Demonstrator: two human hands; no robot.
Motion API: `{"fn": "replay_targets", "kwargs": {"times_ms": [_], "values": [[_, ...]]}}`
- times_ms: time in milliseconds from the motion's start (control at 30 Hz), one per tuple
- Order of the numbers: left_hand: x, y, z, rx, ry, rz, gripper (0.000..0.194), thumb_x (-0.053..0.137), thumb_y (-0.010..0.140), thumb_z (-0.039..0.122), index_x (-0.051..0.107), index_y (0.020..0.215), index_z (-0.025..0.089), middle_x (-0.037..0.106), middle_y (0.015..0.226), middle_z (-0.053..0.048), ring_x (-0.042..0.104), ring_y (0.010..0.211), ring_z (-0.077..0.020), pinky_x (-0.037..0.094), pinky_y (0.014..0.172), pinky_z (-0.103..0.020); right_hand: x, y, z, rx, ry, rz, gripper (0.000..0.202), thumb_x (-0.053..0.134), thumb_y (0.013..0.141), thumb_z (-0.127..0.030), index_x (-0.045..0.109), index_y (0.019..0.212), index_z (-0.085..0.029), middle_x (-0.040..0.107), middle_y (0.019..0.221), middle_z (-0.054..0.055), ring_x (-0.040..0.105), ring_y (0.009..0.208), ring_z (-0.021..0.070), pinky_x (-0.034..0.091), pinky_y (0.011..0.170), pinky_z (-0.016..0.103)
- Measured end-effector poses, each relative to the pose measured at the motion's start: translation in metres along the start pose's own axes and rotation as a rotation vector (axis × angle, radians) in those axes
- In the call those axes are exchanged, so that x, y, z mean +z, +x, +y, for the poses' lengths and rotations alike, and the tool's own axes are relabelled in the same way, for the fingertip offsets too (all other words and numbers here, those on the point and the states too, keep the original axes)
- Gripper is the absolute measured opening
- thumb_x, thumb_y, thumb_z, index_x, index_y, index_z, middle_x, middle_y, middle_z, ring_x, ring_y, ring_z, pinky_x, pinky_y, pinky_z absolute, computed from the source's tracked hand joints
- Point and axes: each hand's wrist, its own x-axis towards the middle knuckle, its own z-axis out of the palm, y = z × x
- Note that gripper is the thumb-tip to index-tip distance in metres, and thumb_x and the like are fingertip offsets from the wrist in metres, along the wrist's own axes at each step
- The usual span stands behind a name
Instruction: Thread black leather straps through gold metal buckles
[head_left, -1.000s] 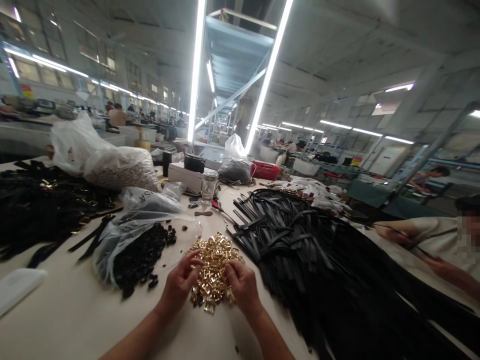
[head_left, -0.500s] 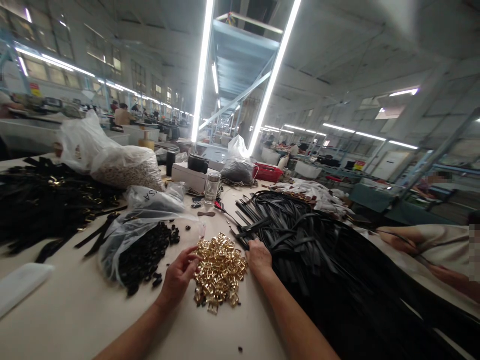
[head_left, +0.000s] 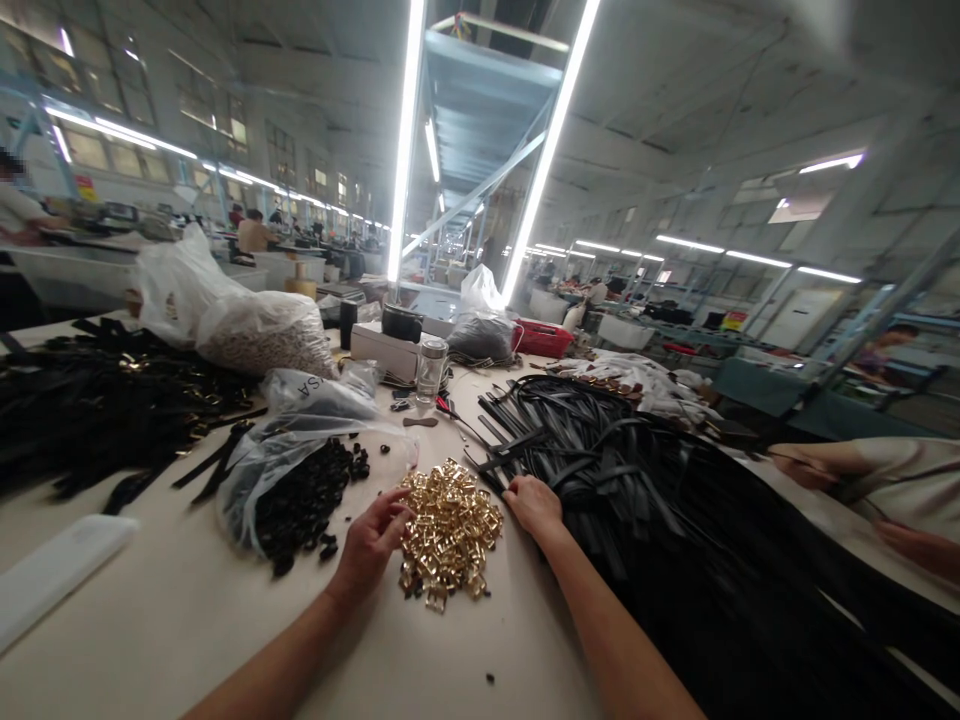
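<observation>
A heap of gold metal buckles (head_left: 450, 530) lies on the pale table in front of me. My left hand (head_left: 371, 538) is at the heap's left edge, its fingers curled and partly apart; whether a small piece sits between them cannot be made out. To the right of the heap, my right hand (head_left: 534, 505) has its fingers bent down at the end of a black strap, beside a large pile of black straps (head_left: 600, 450). Its fingertips are partly hidden. Small black loops (head_left: 304, 500) spill from a clear plastic bag (head_left: 255, 455) left of the heap.
Behind the heap stand a glass jar (head_left: 431, 370), a white box (head_left: 382, 350) and a red container (head_left: 541, 338). More black straps (head_left: 112, 400) and a white plastic piece (head_left: 64, 570) lie at left. Another person's hands (head_left: 810, 465) are at far right.
The view has shifted slightly, so the table's contents appear a little further right. My right hand has moved slightly away from the buckle heap. My left hand stays beside it.
</observation>
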Motion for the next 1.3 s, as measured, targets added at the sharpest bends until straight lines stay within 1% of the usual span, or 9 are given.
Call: {"fn": "replay_targets", "kwargs": {"times_ms": [133,267,500,667,767,900,1033,1100,1300], "values": [[0.0,0.0,-0.003,0.012,0.008,-0.023,0.038,0.066,0.074,0.039,0.063,0.106,0.018,0.067,0.076,-0.003,0.06,0.057,-0.0142,0.047,0.051,-0.024,-0.012,-0.012,-0.001,0.01,0.062,0.061,0.024,0.047,0.088,-0.022,0.069,0.086,-0.017,0.071,0.09,0.011,0.066,0.083,0.0211,0.039,0.064,0.026],[0.0,0.0,-0.006,-0.003,0.013,-0.053,0.042,0.064,0.076,0.041,0.059,0.111,0.017,0.064,0.071,0.0,0.059,0.052,-0.0125,0.044,0.048,-0.023,-0.022,-0.043,-0.012,-0.025,0.167,0.106,0.028,0.037,0.095,-0.028,0.065,0.098,-0.02,0.071,0.083,0.006,0.065,0.076,0.0177,0.038,0.063,0.024],[0.001,0.0,-0.004,-0.13,-0.116,-0.075,0.059,0.06,0.076,0.055,0.054,0.118,0.014,0.063,0.066,0.0,0.057,0.047,-0.0115,0.041,0.045,-0.021,-0.01,-0.099,-0.045,-0.418,0.647,0.164,0.027,0.04,0.092,-0.029,0.065,0.085,-0.02,0.065,0.069,0.001,0.058,0.062,0.0147,0.04,0.06,0.023],[0.006,-0.003,-0.001,-0.185,-0.144,-0.098,0.042,0.064,0.075,0.053,0.063,0.089,0.013,0.057,0.055,0.002,0.051,0.045,-0.0096,0.039,0.044,-0.02,-0.002,-0.101,-0.047,-0.437,0.679,0.113,0.025,0.043,0.091,-0.028,0.066,0.085,-0.02,0.066,0.07,0.001,0.058,0.062,0.0144,0.041,0.059,0.022],[0.008,-0.005,-0.001,-0.203,-0.153,-0.116,0.036,0.067,0.074,0.049,0.062,0.085,0.014,0.058,0.056,0.002,0.052,0.045,-0.0097,0.04,0.044,-0.02,0.0,-0.099,-0.044,-0.417,0.651,0.099,0.026,0.043,0.092,-0.03,0.066,0.086,-0.021,0.067,0.072,0.001,0.059,0.063,0.0145,0.041,0.059,0.021],[0.009,-0.007,-0.003,-0.233,-0.159,-0.088,0.035,0.069,0.073,0.043,0.061,0.092,0.014,0.061,0.061,0.0,0.055,0.046,-0.0104,0.043,0.045,-0.02,0.001,-0.101,-0.045,-0.417,0.643,0.085,0.023,0.047,0.091,-0.033,0.066,0.089,-0.021,0.067,0.072,0.0,0.06,0.064,0.0145,0.042,0.061,0.022],[0.013,-0.009,-0.002,-0.284,-0.214,-0.088,0.042,0.069,0.074,0.039,0.058,0.106,0.014,0.063,0.066,0.0,0.056,0.048,-0.0101,0.045,0.047,-0.02,0.002,-0.108,-0.055,-0.496,0.695,0.077,0.025,0.061,0.084,-0.032,0.063,0.106,-0.022,0.069,0.091,0.002,0.063,0.079,0.0163,0.046,0.072,0.024],[0.015,-0.011,0.0,-0.31,-0.235,-0.11,0.049,0.069,0.074,0.038,0.055,0.113,0.014,0.062,0.066,0.0,0.056,0.048,-0.0096,0.044,0.046,-0.02,0.003,-0.111,-0.06,-0.53,0.704,0.083,0.022,0.063,0.083,-0.03,0.063,0.103,-0.022,0.068,0.095,0.003,0.062,0.085,0.0174,0.046,0.076,0.026],[0.019,-0.015,0.005,-0.346,-0.27,-0.131,0.065,0.072,0.071,0.039,0.048,0.127,0.016,0.06,0.063,0.003,0.054,0.048,-0.0097,0.041,0.045,-0.019,0.009,-0.112,-0.065,-0.501,0.792,0.072,0.013,0.063,0.082,-0.025,0.066,0.094,-0.021,0.068,0.088,0.002,0.061,0.081,0.0158,0.046,0.074,0.025]]}}
